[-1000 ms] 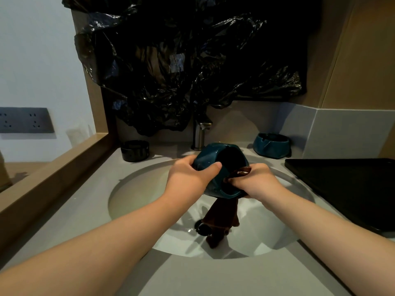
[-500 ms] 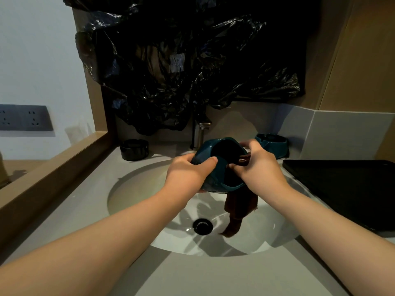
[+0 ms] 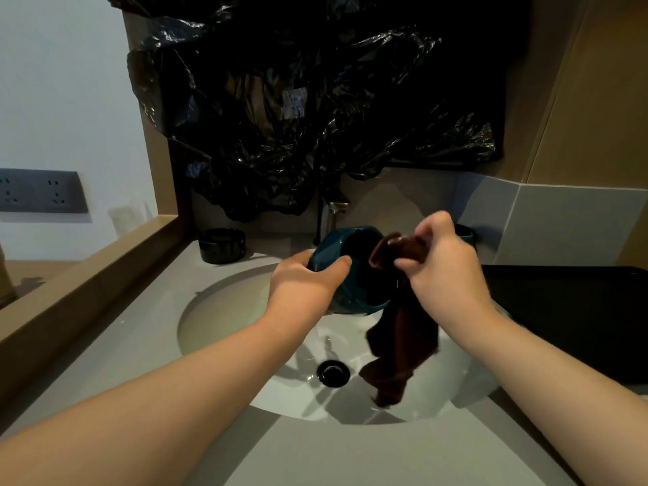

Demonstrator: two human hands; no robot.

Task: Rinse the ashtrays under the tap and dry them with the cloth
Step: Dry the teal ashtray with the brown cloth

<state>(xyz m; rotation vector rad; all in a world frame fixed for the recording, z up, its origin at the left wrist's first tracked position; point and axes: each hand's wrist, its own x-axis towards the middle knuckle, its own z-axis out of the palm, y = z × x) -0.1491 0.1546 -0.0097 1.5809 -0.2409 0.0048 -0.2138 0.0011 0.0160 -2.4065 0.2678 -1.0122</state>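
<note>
**Centre of frame.** The left grip [image 3: 305, 285] clasps the teal ashtray [image 3: 328, 249] by its wall, thumb over the rim, with the mouth tilted towards us above the sink [image 3: 224, 310]. To its right, the right grip [image 3: 445, 271] pinches the upper end of the brown cloth [image 3: 403, 342], which hangs beside the rim towards the drain [image 3: 333, 372].

**Left to right.** We note a socket panel [image 3: 38, 191], a black ashtray [image 3: 222, 245] on the grey table [image 3: 140, 345], the tap [image 3: 331, 219], a second teal ashtray [image 3: 466, 235] and a black tray [image 3: 561, 310].

**Change.** Half a second earlier the cloth lay inside the bowl; now it is drawn out.
</note>
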